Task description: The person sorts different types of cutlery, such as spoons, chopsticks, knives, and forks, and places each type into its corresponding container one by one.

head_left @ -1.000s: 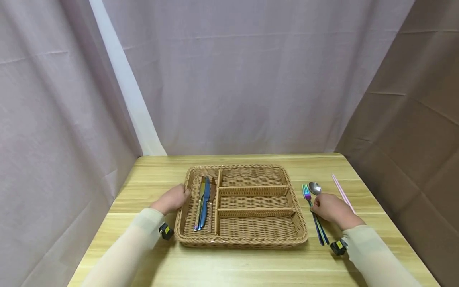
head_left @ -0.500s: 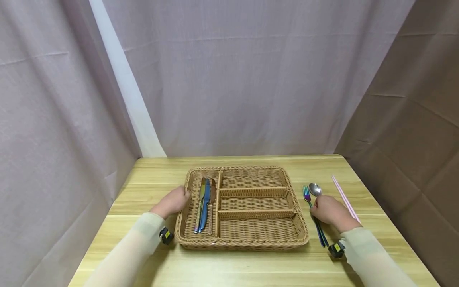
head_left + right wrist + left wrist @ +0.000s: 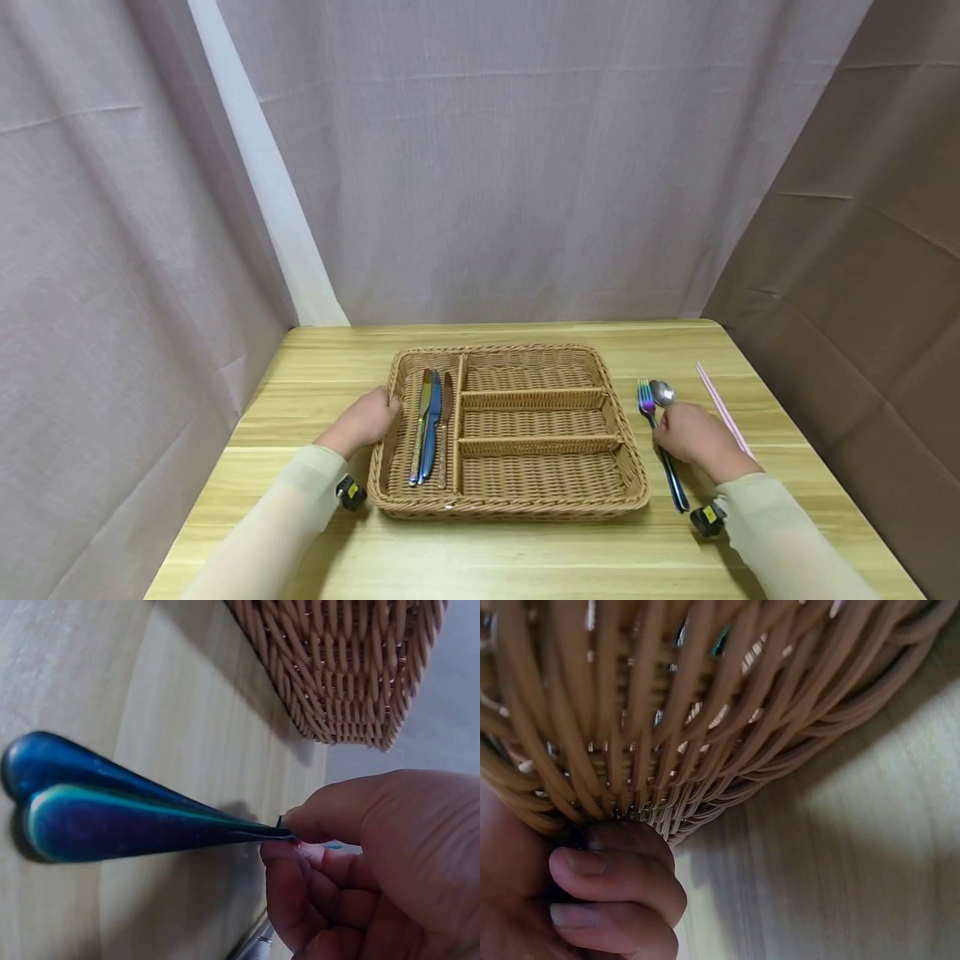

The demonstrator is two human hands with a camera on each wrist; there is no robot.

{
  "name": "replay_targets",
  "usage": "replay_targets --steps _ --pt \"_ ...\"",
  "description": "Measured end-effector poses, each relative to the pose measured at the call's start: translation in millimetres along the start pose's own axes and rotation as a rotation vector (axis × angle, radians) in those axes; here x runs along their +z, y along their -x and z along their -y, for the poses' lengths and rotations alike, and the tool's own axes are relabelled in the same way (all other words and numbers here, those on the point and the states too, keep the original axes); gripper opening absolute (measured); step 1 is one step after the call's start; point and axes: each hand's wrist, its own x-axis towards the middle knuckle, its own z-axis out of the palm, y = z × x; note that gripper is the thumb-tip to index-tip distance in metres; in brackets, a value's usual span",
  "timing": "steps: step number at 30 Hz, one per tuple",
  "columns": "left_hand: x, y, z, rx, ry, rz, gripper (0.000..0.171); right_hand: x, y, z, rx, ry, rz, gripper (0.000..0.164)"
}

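My left hand grips the left rim of a wicker cutlery tray; in the left wrist view its curled fingers lie against the weave. The left compartment holds a gold knife, a blue knife and a copper knife. To the right of the tray, my right hand pinches two blue-purple fork handles between thumb and fingers. Beyond the hand show fork tines; whether a second set lies beneath is unclear. A silver spoon lies beside them, its handle mostly hidden.
Pink chopsticks lie right of the right hand on the wooden table. Grey curtains stand behind and to the left, with a brown curtain on the right.
The fork handles, splayed apart a second ago, now lie close together in the right hand. The tines have shifted slightly right, nearer the spoon. My left hand stays on the tray rim.
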Motion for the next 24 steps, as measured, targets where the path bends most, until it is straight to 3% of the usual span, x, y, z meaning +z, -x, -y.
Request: replay_targets --steps 14,24 --pt "4.1 -3.0 5.1 -0.001 -0.010 -0.009 0.054 -34.2 2.1 11.7 -0.063 0.020 -0.091 0.029" --pt "4.6 -2.1 5.3 -0.002 0.003 -0.007 0.056 -79.2 7.6 45.2 -0.166 0.071 -0.160 0.024"
